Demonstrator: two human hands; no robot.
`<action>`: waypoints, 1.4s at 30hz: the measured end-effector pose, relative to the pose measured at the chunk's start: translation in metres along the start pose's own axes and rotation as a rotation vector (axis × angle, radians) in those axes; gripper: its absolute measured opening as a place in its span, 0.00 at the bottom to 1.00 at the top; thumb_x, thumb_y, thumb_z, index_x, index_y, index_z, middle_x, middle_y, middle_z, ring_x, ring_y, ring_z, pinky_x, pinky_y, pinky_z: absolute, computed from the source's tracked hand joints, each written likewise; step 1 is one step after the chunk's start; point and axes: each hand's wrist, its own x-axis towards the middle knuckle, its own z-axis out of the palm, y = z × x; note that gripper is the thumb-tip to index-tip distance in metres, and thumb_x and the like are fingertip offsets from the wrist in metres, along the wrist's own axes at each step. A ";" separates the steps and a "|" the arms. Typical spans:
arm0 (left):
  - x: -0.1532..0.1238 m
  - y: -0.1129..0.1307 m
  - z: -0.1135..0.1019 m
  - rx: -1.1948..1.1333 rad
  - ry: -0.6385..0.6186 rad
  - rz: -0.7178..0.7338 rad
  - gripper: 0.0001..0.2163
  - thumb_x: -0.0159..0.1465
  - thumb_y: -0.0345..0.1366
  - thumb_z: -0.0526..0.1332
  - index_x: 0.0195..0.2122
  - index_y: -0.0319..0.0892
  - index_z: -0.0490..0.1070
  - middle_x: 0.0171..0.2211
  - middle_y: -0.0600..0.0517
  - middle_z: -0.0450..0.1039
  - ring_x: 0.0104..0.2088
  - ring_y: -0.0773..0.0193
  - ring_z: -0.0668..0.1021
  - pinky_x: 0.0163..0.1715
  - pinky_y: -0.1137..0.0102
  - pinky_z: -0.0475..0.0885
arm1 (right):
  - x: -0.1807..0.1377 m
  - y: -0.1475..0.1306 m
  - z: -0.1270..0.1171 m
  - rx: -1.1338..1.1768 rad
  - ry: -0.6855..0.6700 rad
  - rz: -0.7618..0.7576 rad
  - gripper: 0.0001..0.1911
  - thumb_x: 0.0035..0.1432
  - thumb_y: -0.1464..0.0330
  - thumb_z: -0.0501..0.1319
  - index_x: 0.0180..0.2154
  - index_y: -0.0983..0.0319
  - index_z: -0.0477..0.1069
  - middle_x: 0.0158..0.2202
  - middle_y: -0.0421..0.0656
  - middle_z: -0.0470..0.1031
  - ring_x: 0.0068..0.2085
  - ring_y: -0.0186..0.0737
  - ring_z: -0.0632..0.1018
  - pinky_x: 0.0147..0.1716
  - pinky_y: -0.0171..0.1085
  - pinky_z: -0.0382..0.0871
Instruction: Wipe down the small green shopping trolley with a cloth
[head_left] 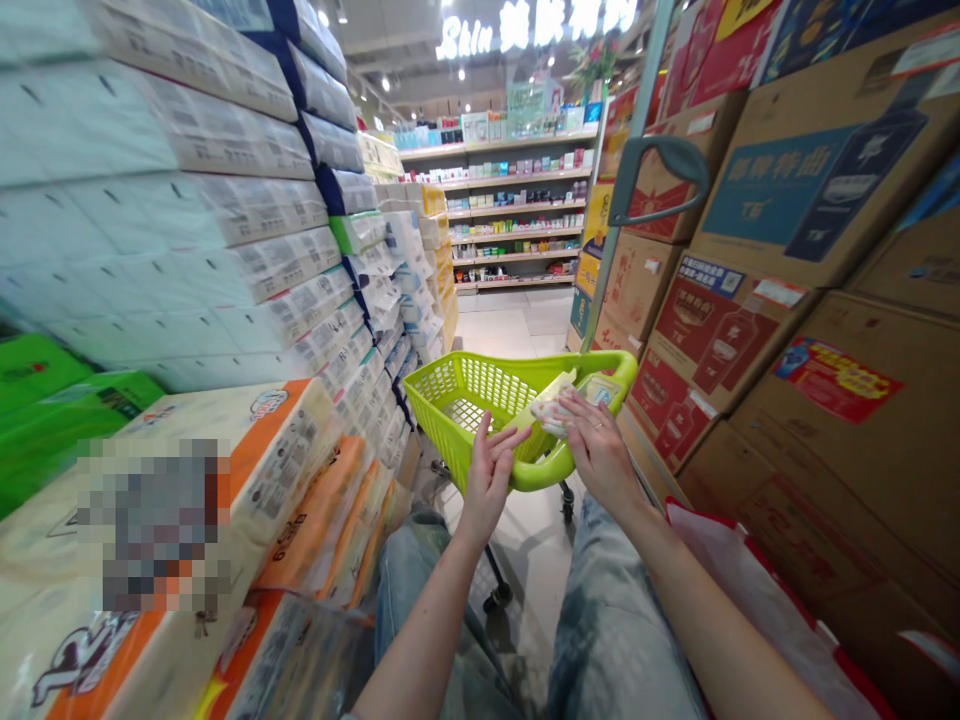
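A lime-green shopping basket (480,385) on a wheeled frame stands in the aisle right in front of my knees. My right hand (598,450) reaches over its near rim and holds a small pale packet (551,405) with pink print, fingers curled round it. Beside it, my left hand (491,468) is raised at the near rim with fingers spread, fingertips close to the packet's left end. The basket's mesh bottom looks bare apart from a small packet at the far right corner.
Tall stacks of wrapped tissue packs (225,230) wall the left side, orange-and-white ones (247,480) lowest. Cardboard cartons (810,300) pile up on the right, a grey trolley handle (664,160) among them. A red-edged white bag (757,590) lies by my right leg. Shelves (517,210) close the aisle's far end.
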 end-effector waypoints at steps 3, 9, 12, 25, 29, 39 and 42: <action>-0.001 -0.003 0.005 -0.081 0.055 -0.053 0.29 0.66 0.42 0.53 0.65 0.39 0.44 0.44 0.42 0.76 0.58 0.59 0.67 0.58 0.58 0.58 | -0.004 -0.003 -0.003 0.013 0.018 0.010 0.17 0.63 0.69 0.47 0.45 0.59 0.72 0.54 0.46 0.71 0.61 0.42 0.64 0.62 0.53 0.50; -0.003 -0.006 0.008 -0.146 0.080 -0.053 0.29 0.64 0.39 0.55 0.64 0.40 0.46 0.45 0.43 0.76 0.60 0.59 0.65 0.59 0.57 0.57 | -0.007 -0.003 -0.006 0.009 0.026 0.013 0.17 0.63 0.69 0.47 0.46 0.60 0.72 0.54 0.45 0.71 0.61 0.41 0.64 0.62 0.52 0.50; -0.002 -0.002 0.009 -0.134 0.079 -0.031 0.31 0.63 0.37 0.56 0.65 0.40 0.44 0.46 0.44 0.76 0.60 0.59 0.65 0.61 0.56 0.53 | -0.007 0.001 -0.007 0.008 0.010 0.016 0.18 0.64 0.69 0.47 0.48 0.59 0.71 0.55 0.45 0.70 0.61 0.41 0.64 0.62 0.52 0.50; 0.023 -0.014 -0.014 -0.057 0.157 -0.102 0.29 0.63 0.41 0.56 0.63 0.40 0.50 0.45 0.45 0.76 0.54 0.60 0.72 0.57 0.59 0.61 | -0.004 0.014 -0.020 0.040 -0.040 0.012 0.17 0.64 0.68 0.47 0.45 0.60 0.72 0.55 0.45 0.69 0.60 0.41 0.65 0.62 0.51 0.52; 0.027 -0.022 -0.015 -0.052 0.175 -0.111 0.23 0.61 0.38 0.57 0.57 0.34 0.61 0.36 0.45 0.79 0.51 0.57 0.74 0.55 0.59 0.63 | -0.003 0.022 -0.022 0.046 -0.052 0.019 0.17 0.64 0.68 0.47 0.46 0.58 0.72 0.56 0.44 0.69 0.60 0.41 0.64 0.62 0.51 0.51; 0.047 -0.043 -0.007 0.550 0.112 -0.075 0.15 0.64 0.34 0.47 0.47 0.40 0.69 0.40 0.48 0.76 0.46 0.59 0.73 0.51 0.60 0.63 | -0.004 0.021 -0.026 0.098 -0.080 0.077 0.18 0.64 0.69 0.46 0.47 0.58 0.72 0.56 0.43 0.69 0.61 0.40 0.63 0.63 0.52 0.47; 0.047 -0.043 -0.005 0.687 0.086 -0.084 0.15 0.66 0.34 0.44 0.39 0.42 0.70 0.35 0.50 0.74 0.41 0.60 0.73 0.47 0.62 0.65 | -0.019 0.003 -0.018 0.119 0.016 0.109 0.18 0.65 0.69 0.46 0.49 0.59 0.70 0.54 0.44 0.70 0.62 0.42 0.62 0.63 0.54 0.47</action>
